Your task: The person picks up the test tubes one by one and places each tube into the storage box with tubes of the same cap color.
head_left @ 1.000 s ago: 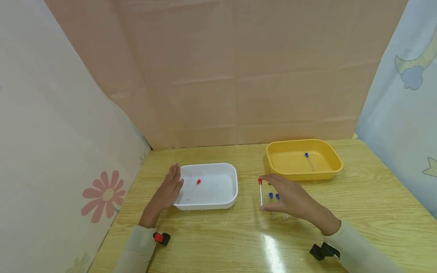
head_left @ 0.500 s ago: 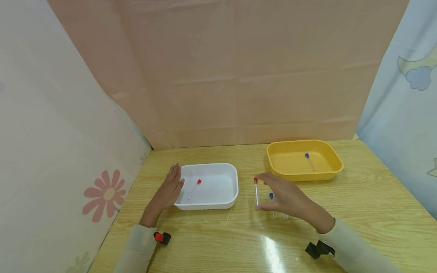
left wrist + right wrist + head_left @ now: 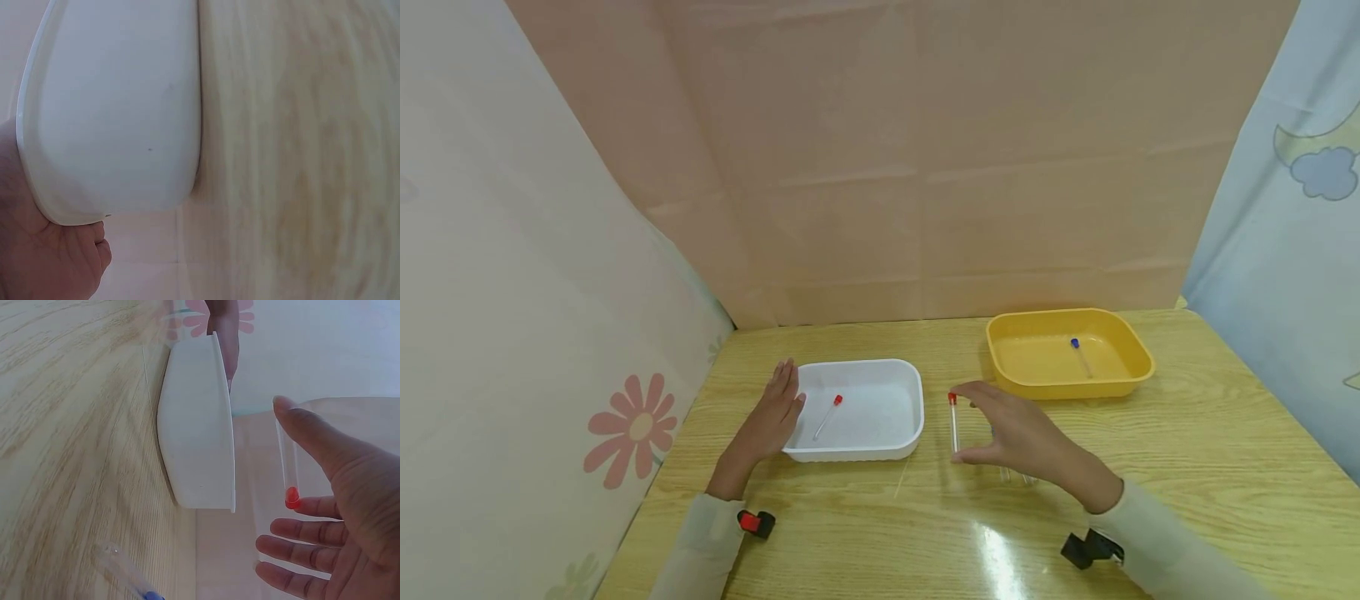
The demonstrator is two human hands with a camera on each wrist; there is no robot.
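A: So, status? Biggest first, pls.

B: OK: 1 light wood-grain table [image 3: 865,533] w/ 2 trays on it, a yellow plastic tray [image 3: 1067,390] & a white plastic tray [image 3: 876,417], both rect. w/ rounded corners.

A: Hands?

B: 2. Left hand [image 3: 771,417]: fingers straight & together, resting against the white tray's end. Right hand [image 3: 1026,433]: thumb & index pinch a slim clear red-capped tube [image 3: 955,427] by its ends, other fingers spread. It's off the table, beside the white tray, not in it.

A: How far along?

B: Partway, I'd guess. Placed: 1 second red-capped tube [image 3: 827,418] in the white tray, 1 slim clear blue-capped tube [image 3: 1082,358] in the yellow.

A: Left?

B: The held one, + min. 2 loose clear tubes [image 3: 1004,474] on the table nr the right hand. Right-wrist view shows 1 w/ a blue cap [image 3: 152,595]; the other's cap is hidden. More behind the hand? Can't tell.

A: Total qty?

B: Tubes, min. 5: 2 red, 2 blue, 1 colour unknown.
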